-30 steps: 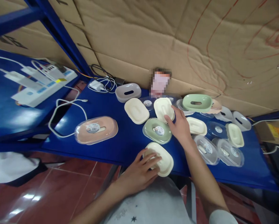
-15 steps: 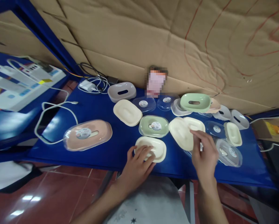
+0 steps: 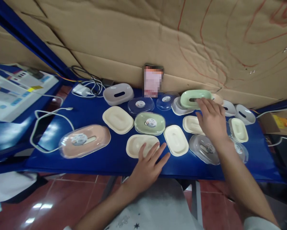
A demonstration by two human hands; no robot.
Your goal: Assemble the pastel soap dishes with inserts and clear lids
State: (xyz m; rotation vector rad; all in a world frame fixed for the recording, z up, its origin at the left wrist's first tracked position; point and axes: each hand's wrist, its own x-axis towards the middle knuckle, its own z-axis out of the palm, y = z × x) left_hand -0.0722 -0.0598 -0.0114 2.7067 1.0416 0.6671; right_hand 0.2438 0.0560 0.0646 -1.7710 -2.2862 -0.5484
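My left hand has its fingers spread over the front right edge of a cream oval tray; whether they touch it I cannot tell. Reaching across the table, my right hand has its fingertips at the front of a green slotted soap dish, thumb apart and lower; a firm hold is not visible. Under that hand lies another cream tray, partly covered. A third tray lies flat between my hands. Behind my left hand sits a green soap box with a clear labelled lid.
To the left lies a lidded peach soap box beside a white cable. A grey slotted dish, clear lids and a phone line the back against cardboard. A lidded grey box is front right.
My right hand has let go of a cream tray, which now lies flat, and moved back to the green dish. My left fingers have spread and shifted right on their tray.
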